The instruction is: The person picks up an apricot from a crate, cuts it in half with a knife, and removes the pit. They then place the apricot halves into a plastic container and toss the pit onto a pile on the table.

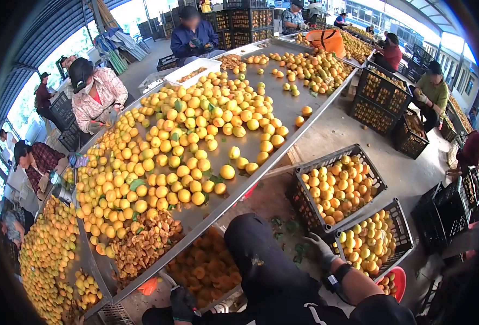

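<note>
My left hand [183, 304], in a dark glove, is low in the head view beside a crate of halved orange fruit [204, 265] below the table edge. Its fingers look curled; a small red bit shows by it, and I cannot tell what it holds. My right hand [320, 251], in a grey glove, reaches out with its fingers extended, close to the corner of a black crate of yellow fruit [366, 244]. Another black crate [337, 187], full of apricot-like fruit, stands just beyond it. A red basin [395, 283] with fruit is partly hidden behind my right forearm.
A long metal table [299, 143] bears heaped yellow fruit [196, 119] and a pile of cut pieces [145, 244]. A white tray [193, 71] lies on its far side. Several people sit around it. Stacked crates [379, 100] stand at the right; leaves litter the floor.
</note>
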Tool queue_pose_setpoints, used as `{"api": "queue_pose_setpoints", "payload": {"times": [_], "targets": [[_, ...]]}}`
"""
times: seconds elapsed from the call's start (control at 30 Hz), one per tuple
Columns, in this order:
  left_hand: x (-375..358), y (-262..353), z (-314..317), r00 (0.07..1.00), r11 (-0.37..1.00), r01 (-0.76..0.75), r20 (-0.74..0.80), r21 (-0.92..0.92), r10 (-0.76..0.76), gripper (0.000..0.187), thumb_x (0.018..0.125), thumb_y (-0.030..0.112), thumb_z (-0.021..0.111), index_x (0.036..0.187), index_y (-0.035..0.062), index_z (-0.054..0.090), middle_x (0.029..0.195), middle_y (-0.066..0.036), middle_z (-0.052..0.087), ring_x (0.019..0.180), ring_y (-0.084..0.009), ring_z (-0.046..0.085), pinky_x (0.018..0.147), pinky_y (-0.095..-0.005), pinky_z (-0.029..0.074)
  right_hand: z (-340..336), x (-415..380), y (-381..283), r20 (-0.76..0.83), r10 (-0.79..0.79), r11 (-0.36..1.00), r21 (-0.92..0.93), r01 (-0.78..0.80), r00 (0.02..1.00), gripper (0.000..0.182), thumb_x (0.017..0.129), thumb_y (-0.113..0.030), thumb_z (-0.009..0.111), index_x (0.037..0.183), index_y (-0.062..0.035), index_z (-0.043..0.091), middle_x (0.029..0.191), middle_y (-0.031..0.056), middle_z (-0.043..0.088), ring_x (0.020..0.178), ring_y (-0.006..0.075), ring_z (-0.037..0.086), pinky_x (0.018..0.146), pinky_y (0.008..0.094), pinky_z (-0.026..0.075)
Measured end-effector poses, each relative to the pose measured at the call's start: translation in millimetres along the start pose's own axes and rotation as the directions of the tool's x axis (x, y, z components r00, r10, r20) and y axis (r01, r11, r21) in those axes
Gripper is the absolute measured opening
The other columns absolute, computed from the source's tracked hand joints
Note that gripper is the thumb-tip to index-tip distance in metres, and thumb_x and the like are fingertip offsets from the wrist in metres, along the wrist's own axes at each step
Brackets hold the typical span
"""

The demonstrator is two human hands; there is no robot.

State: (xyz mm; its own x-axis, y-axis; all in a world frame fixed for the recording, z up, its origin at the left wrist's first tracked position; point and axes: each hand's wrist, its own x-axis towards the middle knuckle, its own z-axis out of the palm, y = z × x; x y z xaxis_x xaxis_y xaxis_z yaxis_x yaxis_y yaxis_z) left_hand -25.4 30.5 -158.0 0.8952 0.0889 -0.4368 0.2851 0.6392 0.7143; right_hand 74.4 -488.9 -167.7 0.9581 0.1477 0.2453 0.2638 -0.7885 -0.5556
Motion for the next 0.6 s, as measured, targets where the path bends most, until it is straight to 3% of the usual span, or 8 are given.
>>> {"api": "queue_pose_setpoints", "payload": {"times": [0.07, 0.13, 0.17, 0.27, 0.33, 0.43, 0.5, 0.6], "targets": [[-12, 10, 32, 0.986, 0.955, 0.015, -0.162, 0.295, 0.034, 0.024, 0.095, 0.027, 0.049, 0.078, 0.013, 0.041, 0.055, 0.002, 0.031, 0.045, -0.0106, 0.029, 0.041, -0.0266, 0.027, 0, 70, -17, -0.029, 0.073, 0.982, 0.177, -0.067, 0.997, 0.031, 0.077, -0.008, 0.062, 0.108, -0.0104, 0.06, 0.097, 0.0125, 0.061, 0.087, 0.0323, 0.059, 0.078, 0.04, 0.048], [-4, 12, 32, 0.987, 0.947, 0.006, -0.153, 0.32, 0.046, 0.023, 0.095, 0.026, 0.049, 0.078, 0.0134, 0.042, 0.054, 0.003, 0.031, 0.045, -0.0106, 0.029, 0.041, -0.0266, 0.027, -31, 151, -53, -0.232, -0.076, 0.991, 0.093, 0.1, 0.97, 0.031, 0.074, -0.006, 0.064, 0.104, -0.0101, 0.06, 0.094, 0.0122, 0.059, 0.083, 0.0336, 0.058, 0.075, 0.0404, 0.048], [0, 12, 31, 0.989, 0.939, -0.005, -0.139, 0.345, 0.056, 0.022, 0.095, 0.026, 0.049, 0.078, 0.0138, 0.042, 0.054, 0.003, 0.031, 0.044, -0.0105, 0.029, 0.04, -0.0266, 0.027, -36, 192, -49, -0.211, -0.125, 0.983, 0.104, 0.15, 0.969, 0.032, 0.072, -0.005, 0.063, 0.104, -0.0096, 0.06, 0.095, 0.0137, 0.059, 0.088, 0.0346, 0.057, 0.075, 0.0406, 0.048], [12, 7, 20, 0.992, 0.911, -0.036, -0.099, 0.412, 0.084, 0.019, 0.094, 0.024, 0.049, 0.079, 0.0151, 0.044, 0.053, 0.003, 0.032, 0.043, -0.0103, 0.029, 0.039, -0.0266, 0.027, -45, 297, -58, -0.334, -0.122, 0.978, -0.198, 0.056, 0.935, 0.028, 0.078, -0.021, 0.063, 0.102, -0.009, 0.06, 0.095, 0.0137, 0.058, 0.095, 0.0347, 0.053, 0.086, 0.0429, 0.041], [14, -3, 4, 0.991, 0.89, -0.055, -0.082, 0.452, 0.103, 0.017, 0.094, 0.023, 0.049, 0.079, 0.0159, 0.046, 0.052, 0.003, 0.032, 0.042, -0.0102, 0.029, 0.038, -0.0266, 0.027, -36, 359, -30, -0.224, -0.073, 0.933, -0.359, -0.012, 0.972, 0.037, 0.076, -0.028, 0.065, 0.109, -0.0112, 0.059, 0.106, 0.012, 0.06, 0.102, 0.0314, 0.054, 0.091, 0.0453, 0.04], [9, -31, -36, 0.989, 0.855, -0.084, -0.065, 0.512, 0.136, 0.014, 0.093, 0.022, 0.05, 0.08, 0.0171, 0.048, 0.051, 0.003, 0.033, 0.04, -0.01, 0.03, 0.037, -0.0266, 0.027, -28, 412, -15, 0.089, 0.366, 0.836, -0.469, -0.285, 0.926, 0.042, 0.08, -0.026, 0.058, 0.119, -0.0109, 0.053, 0.118, 0.0148, 0.058, 0.11, 0.0332, 0.056, 0.101, 0.0523, 0.032], [3, -20, -25, 0.987, 0.871, -0.097, -0.064, 0.482, 0.146, 0.014, 0.093, 0.023, 0.05, 0.081, 0.0169, 0.048, 0.051, 0.003, 0.034, 0.04, -0.0103, 0.031, 0.037, -0.0265, 0.028, -26, 422, -15, 0.077, 0.368, 0.792, -0.549, -0.268, 0.927, 0.039, 0.081, -0.024, 0.055, 0.118, -0.0115, 0.056, 0.121, 0.0172, 0.056, 0.11, 0.0353, 0.056, 0.1, 0.0508, 0.035], [-5, -5, 1, 0.989, 0.91, -0.13, -0.009, 0.393, 0.145, 0.014, 0.093, 0.027, 0.05, 0.084, 0.016, 0.049, 0.051, 0.002, 0.036, 0.04, -0.0111, 0.036, 0.036, -0.0263, 0.03, -31, 423, -19, 0.076, 0.338, 0.847, -0.459, -0.268, 0.938, 0.036, 0.077, -0.025, 0.062, 0.109, -0.0095, 0.061, 0.121, 0.0196, 0.054, 0.105, 0.0367, 0.057, 0.09, 0.0413, 0.045]]}}
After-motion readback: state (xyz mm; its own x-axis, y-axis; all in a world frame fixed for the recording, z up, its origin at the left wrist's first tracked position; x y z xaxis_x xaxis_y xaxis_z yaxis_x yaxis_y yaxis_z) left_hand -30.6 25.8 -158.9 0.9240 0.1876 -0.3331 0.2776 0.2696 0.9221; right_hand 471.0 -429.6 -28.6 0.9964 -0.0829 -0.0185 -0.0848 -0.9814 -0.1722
